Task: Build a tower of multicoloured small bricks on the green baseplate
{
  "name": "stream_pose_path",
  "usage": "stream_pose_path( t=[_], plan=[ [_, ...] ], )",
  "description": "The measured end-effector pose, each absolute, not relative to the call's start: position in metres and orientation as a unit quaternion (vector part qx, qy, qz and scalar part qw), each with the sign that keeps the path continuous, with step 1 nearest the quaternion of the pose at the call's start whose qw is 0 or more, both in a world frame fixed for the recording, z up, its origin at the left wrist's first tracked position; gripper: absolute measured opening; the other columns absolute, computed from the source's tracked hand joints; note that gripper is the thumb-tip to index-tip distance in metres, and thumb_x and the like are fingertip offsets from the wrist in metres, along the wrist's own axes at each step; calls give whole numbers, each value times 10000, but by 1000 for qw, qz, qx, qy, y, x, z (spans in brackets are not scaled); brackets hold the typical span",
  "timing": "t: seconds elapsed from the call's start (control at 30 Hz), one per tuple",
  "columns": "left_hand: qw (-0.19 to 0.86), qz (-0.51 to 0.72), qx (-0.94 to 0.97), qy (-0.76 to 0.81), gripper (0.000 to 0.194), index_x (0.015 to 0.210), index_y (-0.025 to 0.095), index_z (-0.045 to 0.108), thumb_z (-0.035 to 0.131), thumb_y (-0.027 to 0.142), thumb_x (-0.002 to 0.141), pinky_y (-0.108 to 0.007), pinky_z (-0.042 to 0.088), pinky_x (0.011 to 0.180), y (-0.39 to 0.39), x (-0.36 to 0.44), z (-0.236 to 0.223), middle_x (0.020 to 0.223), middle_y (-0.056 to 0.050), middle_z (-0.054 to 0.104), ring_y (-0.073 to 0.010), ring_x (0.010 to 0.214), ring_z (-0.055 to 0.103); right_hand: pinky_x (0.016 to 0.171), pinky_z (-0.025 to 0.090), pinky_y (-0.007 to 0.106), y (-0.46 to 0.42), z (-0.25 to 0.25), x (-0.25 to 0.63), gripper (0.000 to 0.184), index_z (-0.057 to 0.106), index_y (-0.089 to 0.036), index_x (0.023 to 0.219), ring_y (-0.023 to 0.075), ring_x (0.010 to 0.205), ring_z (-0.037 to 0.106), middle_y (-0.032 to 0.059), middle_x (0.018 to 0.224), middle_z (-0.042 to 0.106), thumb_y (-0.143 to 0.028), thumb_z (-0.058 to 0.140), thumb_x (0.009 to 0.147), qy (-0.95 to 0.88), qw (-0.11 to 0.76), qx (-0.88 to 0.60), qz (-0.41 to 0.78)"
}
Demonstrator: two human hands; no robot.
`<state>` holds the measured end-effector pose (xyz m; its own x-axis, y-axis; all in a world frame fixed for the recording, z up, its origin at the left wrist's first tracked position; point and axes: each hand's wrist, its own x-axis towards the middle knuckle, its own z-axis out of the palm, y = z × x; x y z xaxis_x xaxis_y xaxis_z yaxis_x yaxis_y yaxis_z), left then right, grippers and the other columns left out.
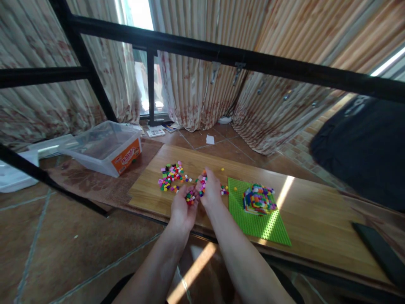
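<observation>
My left hand (183,207) is cupped near the front edge of the wooden board, with a small heap of colourful toy building bricks (190,197) in its palm. Touching or almost touching it, my right hand (211,191) curls around more bricks (202,182), pink, red and orange among them. A loose pile of bricks (172,175) lies just left of the hands. To their right, a built-up block of multicoloured bricks (260,198) stands on a green studded baseplate (237,219). A few stray bricks (224,190) lie between my right hand and the baseplate.
A clear plastic bin (101,147) with an orange label sits left of the wooden board (316,215). A dark flat object (378,251) rests at its right end. Black metal bars (196,46) cross in front of the striped curtains (202,93). Papers (155,131) lie on the tiled floor.
</observation>
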<state>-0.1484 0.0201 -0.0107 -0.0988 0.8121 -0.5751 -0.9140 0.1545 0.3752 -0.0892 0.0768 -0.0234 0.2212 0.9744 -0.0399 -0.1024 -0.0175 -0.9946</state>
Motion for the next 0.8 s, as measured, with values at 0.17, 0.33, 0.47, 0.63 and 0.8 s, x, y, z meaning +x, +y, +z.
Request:
stream_pose_path(
  t=[0.17, 0.33, 0.47, 0.63, 0.8],
  plan=[
    [680, 654, -80, 322, 269, 713, 112, 622, 421, 179, 877, -194, 495, 623, 22, -148, -11, 680, -50, 624, -100, 617, 595, 356, 250, 185, 51, -9, -101, 229, 407, -213, 634, 50, 349, 289, -103, 475, 396, -381, 511, 751, -260, 658, -389, 589],
    [676, 662, -85, 311, 241, 643, 129, 599, 438, 95, 819, -191, 492, 617, 23, -145, -2, 639, -19, 616, -94, 585, 589, 509, 375, 206, 40, -7, -110, 104, 508, -192, 620, 84, 496, 448, -67, 523, 484, -216, 488, 719, -400, 677, -379, 488],
    [693, 645, -110, 303, 198, 703, 124, 606, 438, 63, 789, -189, 497, 605, 23, -148, 0, 669, -20, 625, -98, 597, 596, 621, 421, 236, 36, -5, -108, 117, 561, -188, 629, 117, 630, 520, -31, 628, 568, -173, 455, 675, -463, 664, -392, 437],
    [699, 641, -117, 294, 206, 654, 127, 572, 433, 64, 791, -158, 481, 555, 22, -154, 0, 627, -17, 587, -82, 557, 576, 645, 432, 254, 27, 0, -108, 134, 515, -196, 560, 130, 645, 525, -23, 622, 550, -149, 432, 654, -523, 642, -356, 434],
    [700, 645, -108, 287, 234, 629, 126, 573, 431, 76, 809, -164, 504, 576, 24, -155, 1, 631, -28, 591, -90, 588, 593, 702, 452, 276, 23, 4, -105, 153, 525, -199, 589, 145, 717, 559, -6, 692, 580, -141, 427, 690, -564, 631, -367, 385]
  ],
)
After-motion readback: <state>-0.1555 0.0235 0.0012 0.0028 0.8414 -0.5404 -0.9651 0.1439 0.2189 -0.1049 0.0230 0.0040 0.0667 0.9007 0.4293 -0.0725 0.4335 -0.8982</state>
